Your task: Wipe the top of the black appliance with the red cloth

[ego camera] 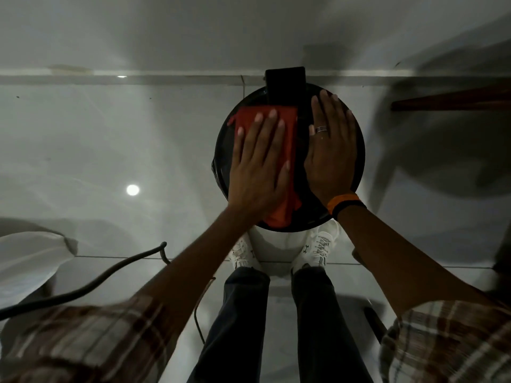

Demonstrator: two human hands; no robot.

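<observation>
A round black appliance stands on the floor just in front of my feet, with a black block at its far rim. The red cloth lies spread over the left half of its top, and one end hangs toward me. My left hand lies flat on the cloth with fingers spread, pressing it down. My right hand rests flat on the bare right half of the top, fingers together, with a ring on one finger and an orange and black band at the wrist.
A dark cable curves over the pale tiled floor at the lower left. A white sack or cushion sits at the left edge. A chair with dark legs stands at the right. The wall base runs behind the appliance.
</observation>
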